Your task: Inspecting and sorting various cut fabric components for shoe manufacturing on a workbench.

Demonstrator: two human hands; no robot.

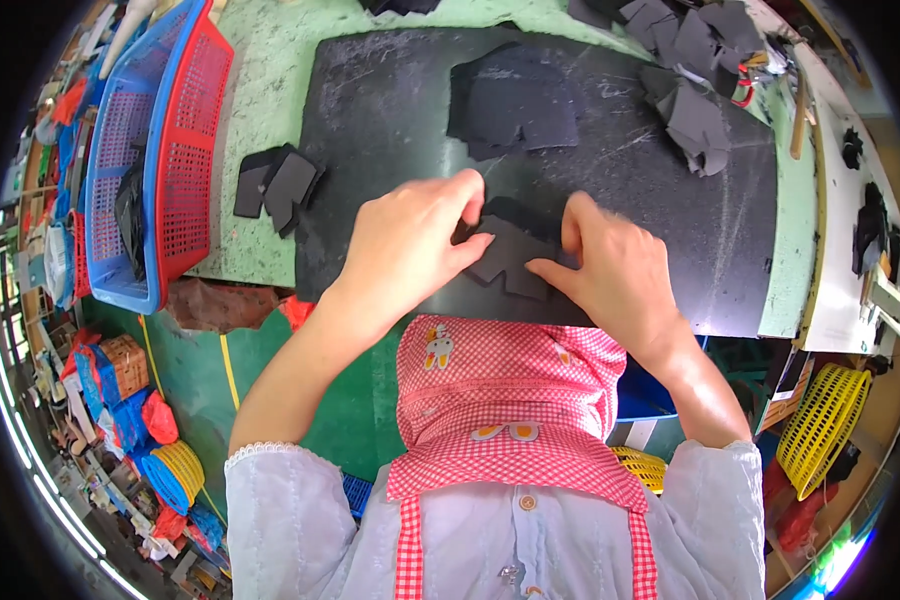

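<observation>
Near the front edge of the black mat, a small notched piece of black sheet material (513,257) lies between my hands. My left hand (415,235) grips its left side, fingers curled and thumb tip on the piece. At its right side, my right hand (615,262) holds it with bent fingers and the thumb against the edge. The far fingertips of both hands are hidden. Beyond them, a stack of similar black pieces (520,100) rests on the black mat (380,110).
Loose black pieces (282,187) lie left of the mat, and a bigger heap (695,115) sits at the far right by red-handled tools (745,85). A red basket (192,150) and a blue basket (120,285) stand tilted on the left of the green table (265,100).
</observation>
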